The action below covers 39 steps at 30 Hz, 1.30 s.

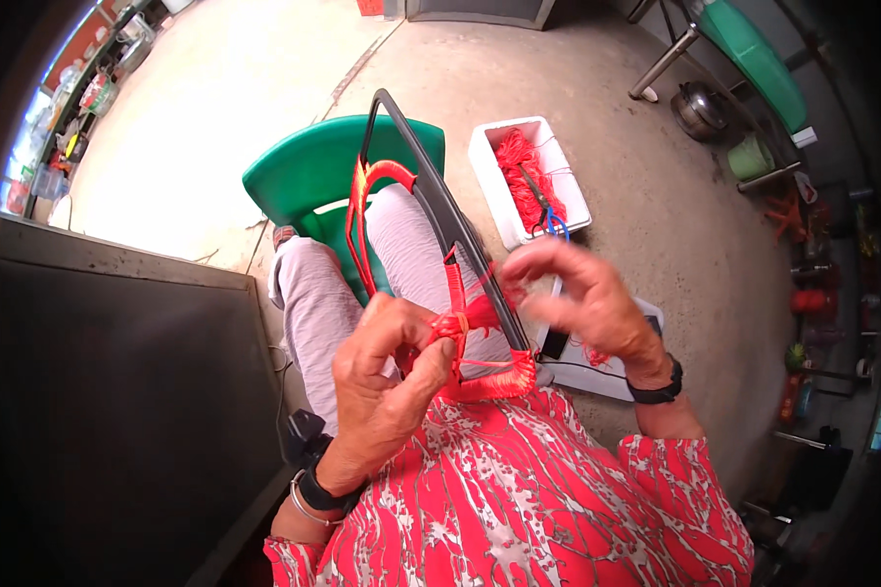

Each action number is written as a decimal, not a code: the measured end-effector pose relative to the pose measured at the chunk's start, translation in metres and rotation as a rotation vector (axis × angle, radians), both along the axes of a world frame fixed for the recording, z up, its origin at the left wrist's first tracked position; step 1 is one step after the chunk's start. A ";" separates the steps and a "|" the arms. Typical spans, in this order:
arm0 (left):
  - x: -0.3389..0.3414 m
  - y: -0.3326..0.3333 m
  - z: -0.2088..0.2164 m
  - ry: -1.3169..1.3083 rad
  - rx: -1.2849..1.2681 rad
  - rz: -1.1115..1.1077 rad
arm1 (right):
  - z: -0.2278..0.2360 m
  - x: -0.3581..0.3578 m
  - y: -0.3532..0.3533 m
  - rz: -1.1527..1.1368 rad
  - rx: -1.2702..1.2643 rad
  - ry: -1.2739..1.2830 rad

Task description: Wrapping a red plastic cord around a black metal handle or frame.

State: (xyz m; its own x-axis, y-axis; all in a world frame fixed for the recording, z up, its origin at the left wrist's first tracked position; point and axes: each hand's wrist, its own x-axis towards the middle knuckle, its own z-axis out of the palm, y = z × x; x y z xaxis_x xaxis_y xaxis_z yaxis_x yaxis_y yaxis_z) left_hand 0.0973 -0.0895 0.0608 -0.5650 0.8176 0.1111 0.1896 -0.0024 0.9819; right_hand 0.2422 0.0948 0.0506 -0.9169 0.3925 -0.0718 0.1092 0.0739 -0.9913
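Observation:
Across my lap leans a black frame (450, 227), parts of it wound tightly with red cord (499, 380). My left hand (387, 367) is closed, its thumb and forefinger pinching a red cord-wrapped strip (454, 325) inside the frame. A bunched hank of red cord (484, 312) sticks out from this pinch toward the right. Beside the frame's right bar, my right hand (592, 298) is raised with curved fingers, smeared by motion. Faint red strands show between its thumb and fingers; whether they are gripped is unclear.
Right of the frame stands a white foam box (483, 157) with red cord and blue-handled scissors (548, 207). A pale tray (597, 380) lies partly under my right arm. Ahead is a green chair (289, 176); a dark panel (127, 382) stands at left.

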 end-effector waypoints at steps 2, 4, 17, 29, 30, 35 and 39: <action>-0.003 0.004 0.009 0.016 0.039 0.002 | 0.025 0.000 0.005 -0.045 0.083 0.090; -0.004 0.011 0.019 0.107 0.098 -0.058 | 0.051 -0.017 -0.004 0.132 0.446 0.142; -0.009 0.038 0.024 -0.302 0.291 -0.116 | 0.053 0.007 0.009 -0.004 0.207 0.226; 0.018 0.013 -0.038 -0.871 0.061 -0.236 | 0.032 0.185 0.134 -0.587 -0.396 0.361; 0.024 0.015 -0.034 -0.905 0.025 -0.282 | 0.021 0.198 0.138 -0.705 -0.245 0.243; 0.034 0.036 -0.033 -1.101 -0.105 -0.482 | -0.023 0.148 0.085 -0.836 -0.016 -0.194; 0.042 0.036 -0.037 -1.191 -0.036 -0.418 | -0.037 0.092 0.036 -0.497 -0.343 -0.108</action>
State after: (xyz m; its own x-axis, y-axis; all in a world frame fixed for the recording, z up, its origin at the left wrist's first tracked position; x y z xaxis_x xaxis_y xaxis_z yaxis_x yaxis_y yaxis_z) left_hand 0.1395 -0.0540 0.0240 0.0024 0.9495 -0.3136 -0.8193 0.1817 0.5438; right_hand 0.3339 0.1310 0.0133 -0.6105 0.7096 -0.3518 0.1499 -0.3327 -0.9311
